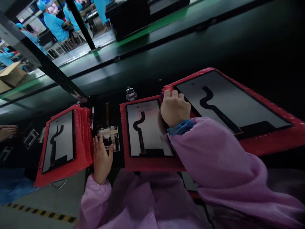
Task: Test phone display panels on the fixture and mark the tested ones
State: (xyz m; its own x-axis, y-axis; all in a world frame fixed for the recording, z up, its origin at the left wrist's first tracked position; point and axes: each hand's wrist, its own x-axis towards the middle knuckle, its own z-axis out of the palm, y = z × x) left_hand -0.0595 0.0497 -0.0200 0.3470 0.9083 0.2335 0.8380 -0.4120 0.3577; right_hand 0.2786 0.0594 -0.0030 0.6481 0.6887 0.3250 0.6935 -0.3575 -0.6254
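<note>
A red tray (147, 163) with a grey display panel (149, 127) and its black flex cable lies in front of me. My right hand (174, 108), in a pink sleeve, rests curled on the tray's far right corner, fingers bent over the edge where it meets a bigger red tray (267, 140). What those fingers grip is hidden. My left hand (102, 157) lies flat with fingers stretched, touching a small taped fixture (109, 135) on the dark bench.
A stack of red trays (82, 136) with another panel (59, 141) sits left. A pen (92, 117) and a small metal clip (131, 93) lie beyond. Another person's hand (7, 131) shows far left. Workers in blue sit at the back left.
</note>
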